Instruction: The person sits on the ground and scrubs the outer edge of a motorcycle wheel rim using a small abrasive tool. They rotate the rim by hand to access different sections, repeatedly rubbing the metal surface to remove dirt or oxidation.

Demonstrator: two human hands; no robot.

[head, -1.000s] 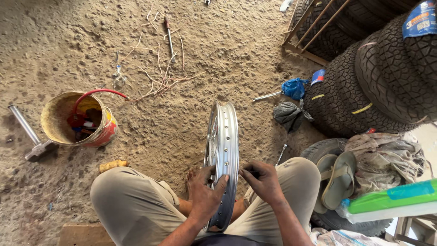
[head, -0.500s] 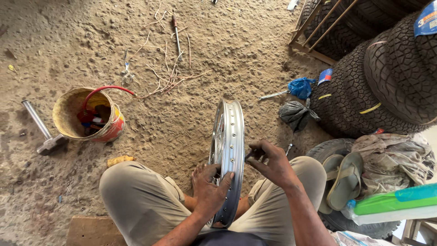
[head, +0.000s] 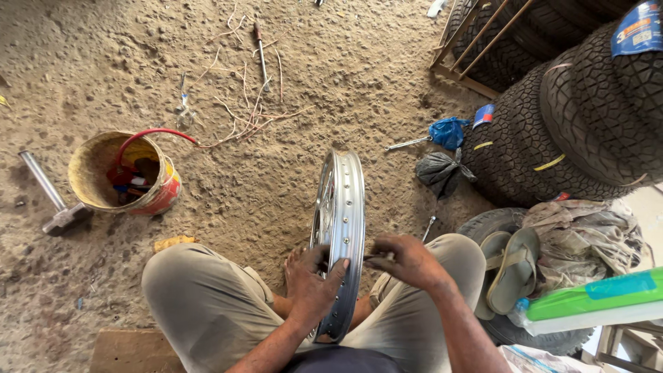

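Note:
A shiny metal wheel rim (head: 343, 207) with spoke holes stands upright on edge between my knees, running away from me over the sandy ground. My left hand (head: 312, 282) grips the near part of the rim from the left, thumb on the outer band. My right hand (head: 402, 260) is just right of the rim, its fingers pinched on a small thin metal piece (head: 375, 258) held against the rim's edge. What the piece is I cannot make out.
A yellow bucket (head: 153, 197) with a red handle and small parts sits left. A hammer (head: 50, 195) lies beyond it. Stacked tyres (head: 566, 117) fill the right, with rags, sandals (head: 512, 266), a spanner (head: 407, 144), blue and black bags. Wires and a screwdriver (head: 261, 50) lie farther off.
The view has shifted slightly. My right hand has come in from above my thigh to the rim's edge, and my left hand has slid a little along the rim.

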